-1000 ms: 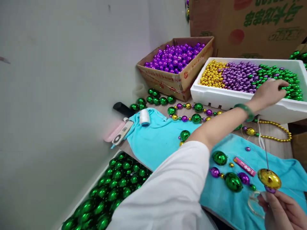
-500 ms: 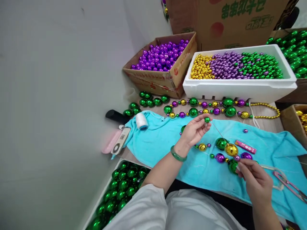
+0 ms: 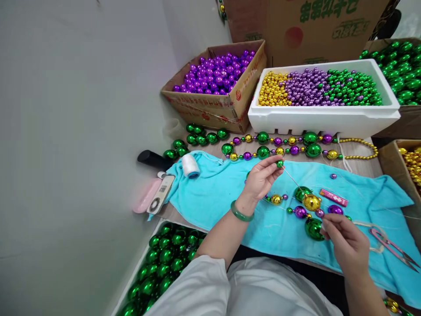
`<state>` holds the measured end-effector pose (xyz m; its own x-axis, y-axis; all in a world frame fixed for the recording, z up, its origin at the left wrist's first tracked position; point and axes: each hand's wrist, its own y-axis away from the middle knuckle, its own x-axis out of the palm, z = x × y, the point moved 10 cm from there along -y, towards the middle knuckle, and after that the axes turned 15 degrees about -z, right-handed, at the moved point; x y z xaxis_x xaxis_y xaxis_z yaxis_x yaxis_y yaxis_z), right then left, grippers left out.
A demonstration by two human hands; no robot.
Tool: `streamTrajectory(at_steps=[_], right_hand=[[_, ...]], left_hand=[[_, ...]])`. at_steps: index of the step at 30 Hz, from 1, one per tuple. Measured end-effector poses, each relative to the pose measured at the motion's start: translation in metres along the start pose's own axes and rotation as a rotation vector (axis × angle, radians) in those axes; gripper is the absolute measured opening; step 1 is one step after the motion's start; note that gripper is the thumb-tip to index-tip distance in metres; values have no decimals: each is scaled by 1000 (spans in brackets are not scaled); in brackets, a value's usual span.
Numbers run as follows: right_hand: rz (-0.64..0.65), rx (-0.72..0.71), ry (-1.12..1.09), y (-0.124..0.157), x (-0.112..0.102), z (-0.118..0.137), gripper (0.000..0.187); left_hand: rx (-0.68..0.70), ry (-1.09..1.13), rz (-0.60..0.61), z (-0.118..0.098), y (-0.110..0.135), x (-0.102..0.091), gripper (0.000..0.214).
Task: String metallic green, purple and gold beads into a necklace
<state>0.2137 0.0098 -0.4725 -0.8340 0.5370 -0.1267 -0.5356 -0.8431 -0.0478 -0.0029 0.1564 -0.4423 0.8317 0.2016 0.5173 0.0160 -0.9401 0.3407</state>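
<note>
My left hand (image 3: 261,182), wearing a green bangle (image 3: 241,211), is closed in a pinch on a small green bead (image 3: 279,163). From that bead a thin needle or taut thread (image 3: 292,177) slants down to a large gold bead (image 3: 311,202). A small purple bead (image 3: 319,213) sits against the gold one, and the fingertips of my right hand (image 3: 348,241) are closed at it. Close below lies a large green bead (image 3: 314,229), partly behind my right fingers. Other strung beads, such as a purple one (image 3: 300,212), rest on the turquoise towel (image 3: 213,197).
A finished-looking bead necklace (image 3: 263,152) lies behind the towel. Further back stand a box of purple beads (image 3: 243,101) and a white foam box (image 3: 322,118) of small beads. Pink-handled scissors (image 3: 388,243) lie at right, a thread spool (image 3: 190,166) at left. Green beads (image 3: 166,254) fill a near-left container.
The view has shifted slightly, so most things appear a little further left. My right fingers have drawn slightly away from the large green bead, which shows more fully. Both pinches stay closed.
</note>
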Motion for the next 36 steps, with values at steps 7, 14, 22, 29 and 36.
streamTrajectory(at_steps=[7, 14, 22, 29, 36], right_hand=[[-26, -5, 20, -1, -3, 6, 12], [-19, 15, 47, -3, -2, 4, 14], [43, 199, -150, -8, 27, -1, 23], [268, 166, 102, -1, 36, -15, 31], [214, -9, 349, -19, 21, 8, 33]], left_hand=[[266, -130, -22, -17, 0, 2, 25], [600, -379, 11, -44, 14, 7, 32], [252, -328, 137, -6, 19, 27, 31], [276, -484, 213, 2, 31, 42, 14], [262, -486, 174, -2, 35, 34, 20]])
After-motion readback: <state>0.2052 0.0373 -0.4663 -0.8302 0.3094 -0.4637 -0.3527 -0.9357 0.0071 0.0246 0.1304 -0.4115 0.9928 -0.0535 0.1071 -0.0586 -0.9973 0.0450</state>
